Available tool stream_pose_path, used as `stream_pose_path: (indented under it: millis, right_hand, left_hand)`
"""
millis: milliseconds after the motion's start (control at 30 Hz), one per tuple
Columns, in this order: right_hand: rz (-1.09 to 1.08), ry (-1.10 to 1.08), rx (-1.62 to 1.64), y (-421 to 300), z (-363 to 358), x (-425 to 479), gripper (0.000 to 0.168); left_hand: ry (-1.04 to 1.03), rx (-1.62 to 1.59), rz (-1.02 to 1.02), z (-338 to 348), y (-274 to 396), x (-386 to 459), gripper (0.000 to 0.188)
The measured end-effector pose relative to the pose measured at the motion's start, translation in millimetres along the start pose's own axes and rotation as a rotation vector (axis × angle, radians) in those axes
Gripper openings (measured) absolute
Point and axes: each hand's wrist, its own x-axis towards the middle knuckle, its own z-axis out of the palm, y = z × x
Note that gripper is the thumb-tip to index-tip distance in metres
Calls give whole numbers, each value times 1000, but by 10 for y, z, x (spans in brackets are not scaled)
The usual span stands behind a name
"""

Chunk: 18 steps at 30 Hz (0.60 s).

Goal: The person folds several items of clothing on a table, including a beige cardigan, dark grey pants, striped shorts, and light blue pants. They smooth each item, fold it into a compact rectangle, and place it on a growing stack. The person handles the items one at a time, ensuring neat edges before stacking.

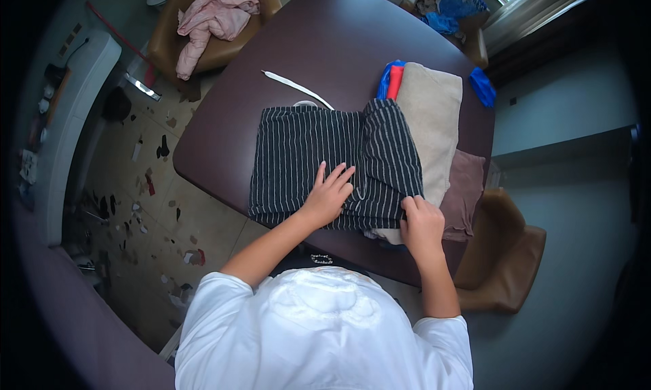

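Observation:
A black fabric with white stripes lies on the dark tabletop, its right part folded over on itself. My left hand rests on the middle of the cloth, fingers spread. At the near right corner of the fold, my right hand grips the striped fabric between thumb and fingers. Beneath and beyond the fold lie a beige cloth and a mauve cloth. Red fabric and blue fabric show beside the beige cloth. A white strap runs out from behind the striped fabric.
Another blue item sits at the table's right edge. One brown chair stands at the right; another chair at the far left bears a pink jacket. Scraps litter the floor at left, near a white counter.

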Motion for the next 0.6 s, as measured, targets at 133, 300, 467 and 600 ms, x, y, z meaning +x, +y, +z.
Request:
stream_pose_path:
  millis: [133, 300, 467, 600]
  right_hand:
    - [-12, 91, 27, 82, 54, -69, 27]
    - [-89, 133, 115, -108, -42, 55, 37]
    - [-143, 114, 68, -84, 34, 90, 42]
    - [-130, 89, 75, -72, 51, 78, 41]
  left_hand:
    - [191, -372, -350, -338, -93, -156, 26]
    - [926, -1224, -932, -1023, -383, -336, 46]
    - [1243, -816, -712, -1701, -522, -586, 57]
    - [974, -386, -603, -1678, -450, -662, 39]
